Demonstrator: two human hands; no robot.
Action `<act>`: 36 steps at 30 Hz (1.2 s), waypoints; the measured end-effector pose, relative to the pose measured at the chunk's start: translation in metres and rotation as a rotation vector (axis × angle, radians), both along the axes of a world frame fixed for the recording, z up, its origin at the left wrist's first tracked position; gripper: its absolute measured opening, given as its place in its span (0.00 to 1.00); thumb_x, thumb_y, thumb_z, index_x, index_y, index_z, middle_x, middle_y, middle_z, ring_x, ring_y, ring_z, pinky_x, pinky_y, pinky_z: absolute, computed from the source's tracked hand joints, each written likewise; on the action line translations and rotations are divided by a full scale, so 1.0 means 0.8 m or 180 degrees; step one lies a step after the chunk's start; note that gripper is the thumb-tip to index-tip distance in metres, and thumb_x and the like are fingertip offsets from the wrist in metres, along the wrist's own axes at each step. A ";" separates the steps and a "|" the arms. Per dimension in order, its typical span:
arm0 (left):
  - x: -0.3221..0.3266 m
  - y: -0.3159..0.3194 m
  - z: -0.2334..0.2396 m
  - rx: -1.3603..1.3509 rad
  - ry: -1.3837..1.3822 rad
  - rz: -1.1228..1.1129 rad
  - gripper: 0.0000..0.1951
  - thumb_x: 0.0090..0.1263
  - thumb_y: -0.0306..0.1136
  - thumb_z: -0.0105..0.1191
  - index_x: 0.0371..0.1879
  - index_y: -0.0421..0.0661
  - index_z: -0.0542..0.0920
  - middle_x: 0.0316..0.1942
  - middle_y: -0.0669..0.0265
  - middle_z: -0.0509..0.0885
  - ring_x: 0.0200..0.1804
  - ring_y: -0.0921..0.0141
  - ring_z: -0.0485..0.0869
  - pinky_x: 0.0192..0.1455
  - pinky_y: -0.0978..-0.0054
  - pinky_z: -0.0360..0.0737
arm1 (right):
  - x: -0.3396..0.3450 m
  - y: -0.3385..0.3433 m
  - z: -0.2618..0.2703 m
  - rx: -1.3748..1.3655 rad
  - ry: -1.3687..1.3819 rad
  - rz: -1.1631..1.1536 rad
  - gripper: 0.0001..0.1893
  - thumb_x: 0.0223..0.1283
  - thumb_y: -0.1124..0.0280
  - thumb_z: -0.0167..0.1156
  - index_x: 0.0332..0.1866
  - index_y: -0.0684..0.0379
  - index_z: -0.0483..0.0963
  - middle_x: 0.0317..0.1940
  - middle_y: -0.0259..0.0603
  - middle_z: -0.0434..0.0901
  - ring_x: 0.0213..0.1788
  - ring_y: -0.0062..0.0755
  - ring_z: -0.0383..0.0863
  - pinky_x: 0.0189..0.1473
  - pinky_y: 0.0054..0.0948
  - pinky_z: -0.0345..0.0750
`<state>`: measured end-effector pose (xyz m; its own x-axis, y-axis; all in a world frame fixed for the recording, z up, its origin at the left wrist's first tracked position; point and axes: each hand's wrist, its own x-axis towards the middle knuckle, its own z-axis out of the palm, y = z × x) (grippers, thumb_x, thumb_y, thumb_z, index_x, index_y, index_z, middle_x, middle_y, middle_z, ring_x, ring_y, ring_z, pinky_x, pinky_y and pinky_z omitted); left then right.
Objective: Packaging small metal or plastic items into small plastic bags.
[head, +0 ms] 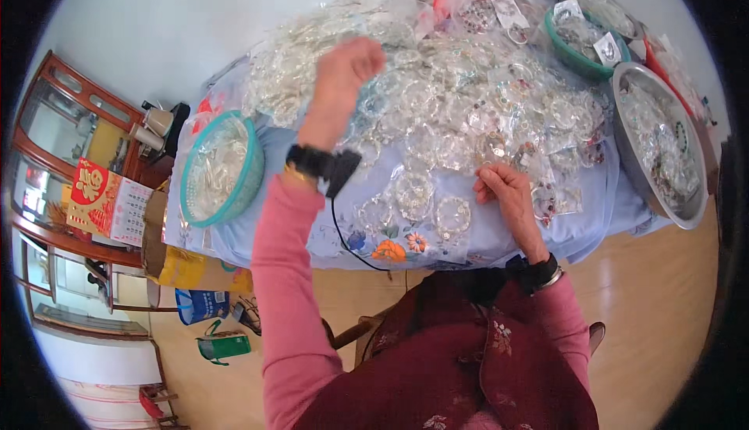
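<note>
My left hand (350, 67) is raised over a wide heap of bracelets in clear plastic bags (433, 88). Its fingers are curled and blurred, so I cannot tell whether they hold something. Close to the heap's near edge is my right hand (504, 187), thumb and fingers drawn together. Whether anything small is pinched there is hidden. Between the hands and the table's near edge lie a few bagged beaded bracelets, one a pale bracelet (452, 217) and another a silvery bracelet (411, 195). Bags with dark red beads (545, 203) sit just right of my right hand.
A turquoise plastic basket (255, 155) holding clear bags stands at the left. On the right are a large metal basin (621, 132) and a green basket (553, 38), both filled with bagged jewellery. A black cable (339, 234) hangs from my left wrist across the flowered tablecloth (327, 249).
</note>
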<state>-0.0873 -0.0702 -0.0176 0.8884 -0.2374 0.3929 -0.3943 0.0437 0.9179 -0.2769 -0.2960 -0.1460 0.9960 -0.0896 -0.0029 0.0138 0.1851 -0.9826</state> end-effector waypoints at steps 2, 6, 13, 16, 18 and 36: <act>-0.024 -0.010 -0.029 0.0692 0.0885 -0.0105 0.18 0.62 0.30 0.52 0.51 0.39 0.72 0.45 0.57 0.79 0.48 0.65 0.77 0.53 0.72 0.72 | -0.002 -0.001 -0.001 0.0012 0.0062 -0.0038 0.12 0.63 0.65 0.52 0.36 0.65 0.75 0.24 0.34 0.77 0.24 0.18 0.73 0.29 0.18 0.71; -0.057 0.010 -0.117 0.2843 -0.0888 0.0423 0.24 0.59 0.33 0.54 0.56 0.42 0.70 0.55 0.52 0.72 0.57 0.58 0.71 0.58 0.66 0.68 | -0.001 0.000 0.000 -0.0012 0.0043 0.0017 0.12 0.63 0.66 0.52 0.37 0.65 0.75 0.24 0.34 0.77 0.24 0.18 0.73 0.29 0.18 0.71; -0.088 0.016 -0.136 0.3355 -0.0972 0.0220 0.31 0.55 0.38 0.58 0.59 0.43 0.67 0.62 0.46 0.63 0.63 0.53 0.64 0.62 0.64 0.64 | -0.004 0.000 0.001 -0.0099 -0.0013 0.0056 0.11 0.63 0.67 0.52 0.36 0.65 0.75 0.24 0.33 0.77 0.24 0.17 0.73 0.29 0.18 0.71; -0.083 0.015 -0.143 0.3025 -0.0922 0.0064 0.33 0.54 0.39 0.58 0.60 0.42 0.66 0.62 0.46 0.62 0.63 0.54 0.64 0.62 0.65 0.64 | -0.001 -0.002 -0.006 -0.0116 0.0047 0.0000 0.11 0.63 0.67 0.52 0.36 0.65 0.75 0.24 0.33 0.77 0.24 0.17 0.73 0.29 0.18 0.71; -0.078 0.013 -0.150 0.2697 -0.0402 0.0122 0.32 0.52 0.36 0.58 0.58 0.41 0.65 0.59 0.45 0.63 0.60 0.51 0.66 0.60 0.63 0.66 | -0.004 -0.002 -0.008 -0.0125 0.0160 -0.0026 0.11 0.63 0.67 0.52 0.35 0.65 0.75 0.24 0.33 0.77 0.24 0.17 0.73 0.29 0.17 0.71; -0.040 -0.002 -0.139 0.2404 -0.0078 0.0428 0.20 0.53 0.37 0.56 0.44 0.39 0.76 0.31 0.56 0.81 0.37 0.59 0.80 0.41 0.66 0.74 | -0.001 -0.004 -0.010 -0.0149 -0.0121 0.0048 0.11 0.62 0.67 0.53 0.36 0.64 0.76 0.24 0.33 0.77 0.25 0.17 0.73 0.30 0.18 0.71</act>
<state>-0.1192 -0.0718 -0.1290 0.9217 -0.3398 0.1870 -0.3725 -0.6417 0.6704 -0.2775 -0.2992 -0.1536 0.9965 -0.0738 0.0387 0.0487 0.1394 -0.9890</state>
